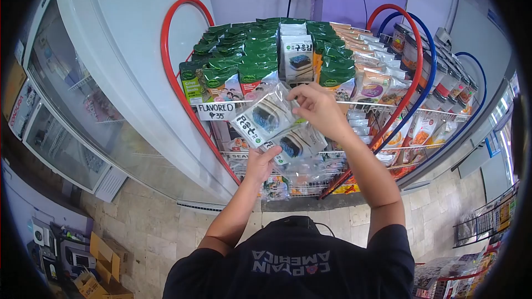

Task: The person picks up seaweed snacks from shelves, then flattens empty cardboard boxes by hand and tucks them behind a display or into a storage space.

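Observation:
My left hand [260, 164] is closed on the lower left end of a clear-wrapped seaweed pack [292, 145], thumb on top. The pack has a white label with a dark blue picture, and loose clear plastic [306, 170] hangs below it. Over it lies a second, similar seaweed pack [262, 118], tilted, its lower end near my left thumb. My right hand [318, 109] pinches this upper pack at its right edge. Just behind, more packs of the same kind [297, 58] stand in a row on the rack. The fingers under the lower pack are hidden.
A wire rack [343, 103] with red side hoops [164, 50] holds rows of green snack packs [260, 50], orange-white packs [377, 84] and a "FLAVORED" price card [216, 112]. Jars [446, 80] stand at right. A glass-door fridge [72, 77] is at left, cardboard boxes [108, 254] lower left.

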